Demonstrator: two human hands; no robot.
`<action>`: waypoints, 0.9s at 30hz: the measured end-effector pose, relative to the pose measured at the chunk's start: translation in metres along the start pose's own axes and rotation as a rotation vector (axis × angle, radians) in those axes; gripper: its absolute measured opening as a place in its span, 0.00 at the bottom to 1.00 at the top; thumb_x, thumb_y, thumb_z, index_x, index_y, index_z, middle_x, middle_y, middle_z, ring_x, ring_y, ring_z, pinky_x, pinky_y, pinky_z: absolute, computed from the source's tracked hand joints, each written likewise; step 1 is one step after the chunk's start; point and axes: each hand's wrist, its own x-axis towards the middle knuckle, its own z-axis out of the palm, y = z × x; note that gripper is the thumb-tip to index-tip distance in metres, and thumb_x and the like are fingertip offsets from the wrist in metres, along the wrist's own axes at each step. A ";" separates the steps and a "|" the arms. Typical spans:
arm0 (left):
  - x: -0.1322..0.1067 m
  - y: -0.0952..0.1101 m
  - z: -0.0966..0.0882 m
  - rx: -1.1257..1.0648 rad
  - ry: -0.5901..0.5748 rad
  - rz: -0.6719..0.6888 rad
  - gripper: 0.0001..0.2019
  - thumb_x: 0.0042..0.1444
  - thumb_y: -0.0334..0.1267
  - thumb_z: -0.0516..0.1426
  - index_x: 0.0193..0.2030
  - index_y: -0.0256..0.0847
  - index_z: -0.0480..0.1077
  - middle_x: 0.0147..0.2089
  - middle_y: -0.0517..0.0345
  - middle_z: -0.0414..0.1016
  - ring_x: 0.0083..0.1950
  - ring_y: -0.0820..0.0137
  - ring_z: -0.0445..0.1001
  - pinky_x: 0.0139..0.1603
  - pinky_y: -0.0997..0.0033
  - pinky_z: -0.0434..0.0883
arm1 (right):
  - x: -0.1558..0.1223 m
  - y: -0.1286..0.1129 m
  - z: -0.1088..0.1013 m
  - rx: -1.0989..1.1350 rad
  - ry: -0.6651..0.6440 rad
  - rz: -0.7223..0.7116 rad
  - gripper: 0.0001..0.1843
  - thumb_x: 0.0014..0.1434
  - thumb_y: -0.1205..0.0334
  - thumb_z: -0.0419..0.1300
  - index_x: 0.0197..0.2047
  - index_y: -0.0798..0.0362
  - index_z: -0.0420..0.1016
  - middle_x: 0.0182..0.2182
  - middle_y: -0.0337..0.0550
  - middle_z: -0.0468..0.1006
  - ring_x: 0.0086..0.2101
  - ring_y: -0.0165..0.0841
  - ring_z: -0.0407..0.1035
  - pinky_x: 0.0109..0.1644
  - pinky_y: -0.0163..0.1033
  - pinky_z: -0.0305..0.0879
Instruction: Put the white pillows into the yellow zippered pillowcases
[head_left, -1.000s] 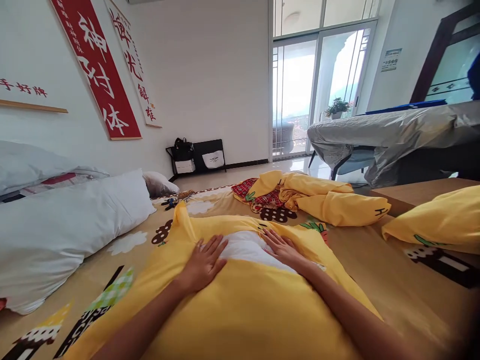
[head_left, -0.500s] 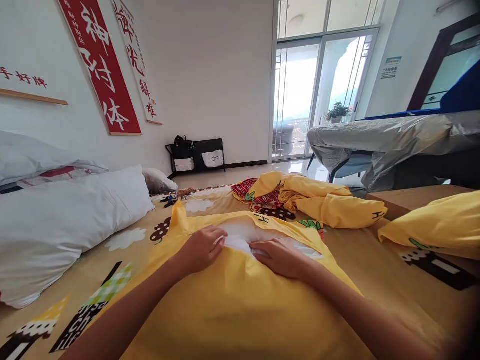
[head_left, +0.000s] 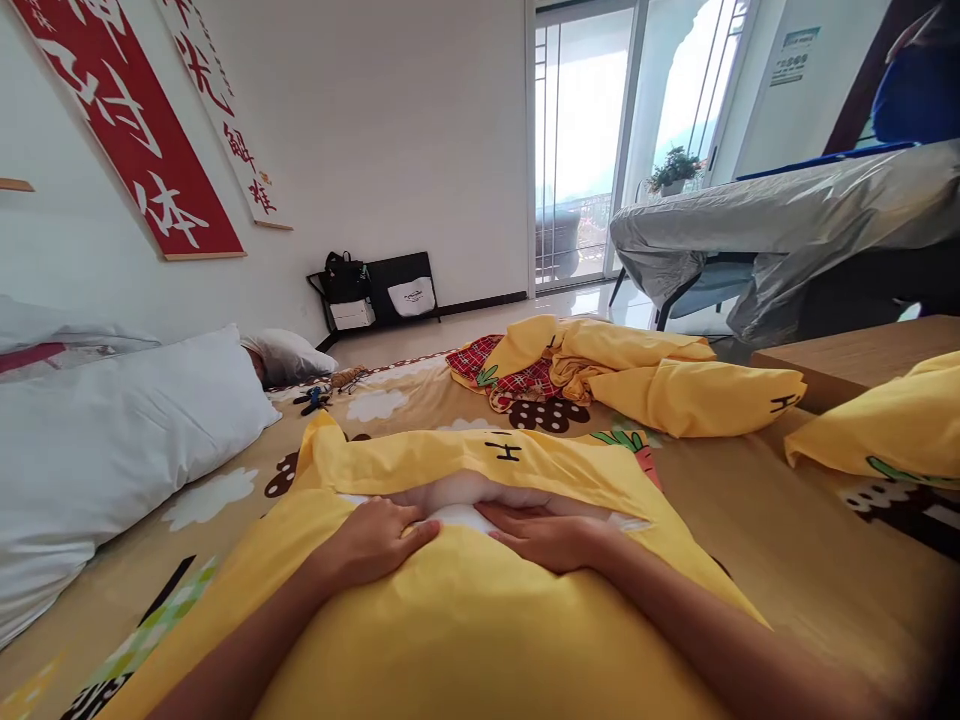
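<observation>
A yellow pillowcase [head_left: 465, 640] lies before me, its long opening running across the far part. Inside the opening a white pillow [head_left: 457, 515] shows. My left hand [head_left: 371, 545] grips the near edge of the opening at its left part, fingers tucked in and thumb outside on the yellow cloth. Opposite it, my right hand [head_left: 562, 538] holds the same edge, its fingers reaching into the opening against the white pillow. The tips of some fingers are hidden inside. Beyond the hands lies the pillowcase's far flap, marked with a black letter H.
White pillows [head_left: 135, 430] lie on the left of the patterned bed sheet [head_left: 750, 540]. Crumpled yellow bedding [head_left: 660, 385] lies at the far side, with more yellow cloth [head_left: 892, 425] at right. A plastic-covered table [head_left: 750, 225] stands beyond, with a person in blue [head_left: 915, 90] behind.
Both hands have moved lower in the view, and the left one a little to the left. The far flap now lies flatter, with more of it showing. My view has tilted down.
</observation>
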 end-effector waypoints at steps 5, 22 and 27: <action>0.007 0.005 0.009 -0.118 0.115 -0.044 0.28 0.64 0.57 0.39 0.36 0.43 0.74 0.39 0.55 0.79 0.40 0.65 0.74 0.38 0.71 0.62 | 0.000 0.017 0.009 0.251 0.125 -0.059 0.38 0.66 0.38 0.41 0.72 0.50 0.46 0.70 0.41 0.46 0.68 0.39 0.40 0.72 0.46 0.34; -0.070 0.030 0.018 0.039 0.172 -0.146 0.29 0.63 0.59 0.39 0.33 0.44 0.74 0.32 0.53 0.77 0.37 0.61 0.71 0.37 0.67 0.59 | -0.103 -0.053 -0.004 -0.249 0.280 0.022 0.21 0.62 0.50 0.51 0.47 0.49 0.79 0.44 0.49 0.79 0.44 0.43 0.72 0.47 0.43 0.64; -0.065 0.028 0.022 0.006 0.187 -0.127 0.28 0.63 0.58 0.39 0.36 0.44 0.73 0.33 0.54 0.77 0.39 0.60 0.72 0.40 0.66 0.61 | -0.081 -0.028 0.002 -0.384 0.248 0.222 0.31 0.63 0.43 0.44 0.37 0.57 0.81 0.36 0.58 0.79 0.38 0.48 0.74 0.41 0.46 0.64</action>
